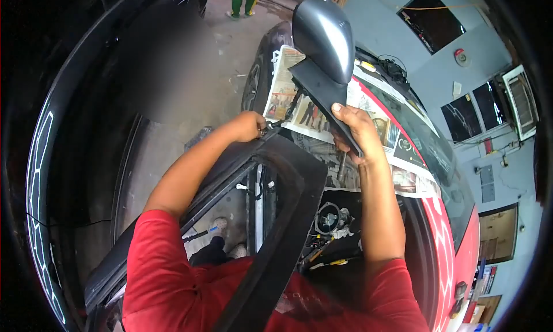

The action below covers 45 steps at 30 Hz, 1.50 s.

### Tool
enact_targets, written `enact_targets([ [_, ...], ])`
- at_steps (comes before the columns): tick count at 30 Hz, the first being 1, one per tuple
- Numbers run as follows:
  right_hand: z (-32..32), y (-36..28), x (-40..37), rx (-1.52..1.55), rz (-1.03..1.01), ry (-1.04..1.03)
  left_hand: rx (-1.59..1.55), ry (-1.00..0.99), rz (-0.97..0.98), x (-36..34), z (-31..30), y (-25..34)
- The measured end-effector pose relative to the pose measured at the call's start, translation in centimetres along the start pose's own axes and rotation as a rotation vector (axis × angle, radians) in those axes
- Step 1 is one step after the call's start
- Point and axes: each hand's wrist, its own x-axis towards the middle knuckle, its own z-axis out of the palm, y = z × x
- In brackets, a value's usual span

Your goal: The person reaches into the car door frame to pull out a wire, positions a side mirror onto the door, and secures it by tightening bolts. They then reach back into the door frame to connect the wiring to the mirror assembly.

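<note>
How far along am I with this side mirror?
Newspaper already covers part of the red car. Your right hand holds the mirror off the door frame; your left hand seems to grip its dark cable. Its base is loose, so seating it or freeing that cable probably remains; I can't tell which.

2 hands [250, 126] [356, 124], 1 side mirror [325, 38], 1 door frame [291, 228], 1 red car [439, 234]

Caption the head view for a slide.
Right hand holds a grey side mirror by its black base over newspaper; left hand at the door frame.
</note>
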Motion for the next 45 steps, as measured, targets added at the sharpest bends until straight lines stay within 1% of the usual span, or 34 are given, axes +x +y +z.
enact_targets([
  [2,0.0,0.3,0.2,-0.008,0.003,0.003,-0.016,-0.019,-0.016,-0.1,-0.3,0.1],
  [4,0.1,0.2,0.3,-0.019,0.001,0.006,-0.059,-0.028,-0.117,0.2,-0.6,0.2],
  [5,0.2,0.0,0.2,-0.023,0.016,0.001,-0.059,-0.028,-0.117,0.2,-0.4,0.2],
  [7,0.3,0.0,0.3,-0.026,0.031,-0.005,0.003,0.053,-0.085,-0.3,0.1,0.7],
  [9,0.4,0.1,0.3,-0.042,0.01,-0.001,0.021,0.081,-0.086,-0.8,0.2,1.5],
  [11,0.7,0.1,0.4,-0.027,0.001,-0.009,0.04,0.11,-0.086,-0.8,0.6,1.2],
  [13,1.0,0.2,0.6,-0.012,-0.009,-0.017,0.217,0.142,0.013,-0.7,0.8,1.2],
  [14,1.0,0.4,0.8,-0.025,0.0,-0.009,0.217,0.143,0.013,-0.7,0.5,1.3],
  [16,1.1,0.4,0.9,-0.036,0.01,0.0,0.262,0.008,-0.077,-0.8,-0.3,1.6],
  [17,1.1,0.3,0.9,-0.047,0.018,-0.014,0.262,0.008,-0.076,-0.8,-0.8,2.0],
  [19,1.1,0.2,1.1,-0.056,0.026,-0.026,0.137,-0.127,-0.128,-0.3,-1.4,2.1],
  [23,1.2,0.3,1.6,-0.06,0.005,-0.04,0.043,-0.183,-0.172,-0.2,-1.7,2.0],
  [25,1.2,0.2,1.8,-0.058,0.004,-0.048,0.269,-0.06,-0.169,-0.4,-1.1,2.7],
  [26,1.2,0.2,2.0,-0.07,0.002,-0.055,0.269,-0.061,-0.169,-0.5,-0.7,3.0],
  [28,1.5,0.2,2.1,-0.083,0.002,-0.066,0.28,0.052,-0.253,-0.5,0.1,3.0],
  [32,2.2,-0.6,1.9,-0.074,0.041,-0.097,0.333,0.066,-0.271,0.1,0.9,1.9],
  [34,2.4,-0.3,2.2,-0.084,0.057,-0.107,0.35,0.007,-0.318,0.4,0.8,1.6],
  [38,2.2,0.5,2.9,-0.074,0.044,-0.091,0.373,-0.04,-0.321,1.4,0.2,2.6],
  [40,2.2,0.4,2.9,-0.093,0.054,-0.098,0.444,-0.278,-0.203,2.3,-0.9,2.6],
  [41,2.2,0.4,3.0,-0.088,0.058,-0.102,0.441,-0.274,-0.204,2.3,-1.0,2.5],
  [43,2.2,0.3,3.1,-0.078,0.059,-0.103,0.405,-0.303,-0.106,2.1,-1.6,2.0],
  [44,2.2,0.3,3.0,-0.068,0.06,-0.106,0.405,-0.306,-0.107,2.0,-1.5,2.0],
  [45,2.3,0.1,3.1,-0.061,0.059,-0.111,0.398,-0.349,-0.124,2.1,-1.6,1.9],
])
